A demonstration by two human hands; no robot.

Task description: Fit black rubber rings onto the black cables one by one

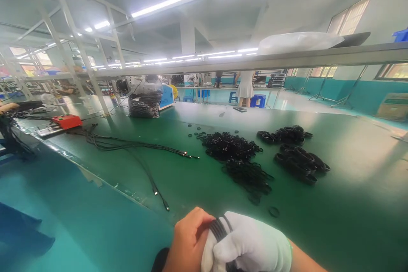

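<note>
At the near edge of the table, a coiled black cable (pixel 218 228) is gripped between my two hands. My left hand (pixel 189 238) is bare, its fingers curled around the coil from the left. My right hand (pixel 251 240) wears a white glove and closes on the same coil, thumb across the front. A thin black band (pixel 227 223) crosses the loops by the gloved fingers. The lower part of the coil is mostly hidden by the hands. Ahead lies a heap of small black rings (pixel 232 146), with a single ring (pixel 273 211) apart, nearer my right hand.
Bundles of coiled black cables (pixel 301 161) lie right of the rings. Loose black cables (pixel 137 144) stretch left toward a red device (pixel 66 121). A plastic-wrapped stack (pixel 145 100) stands at the back of the green table (pixel 357 187). A shelf beam (pixel 223 66) spans above. Another person (pixel 245 87) stands far off.
</note>
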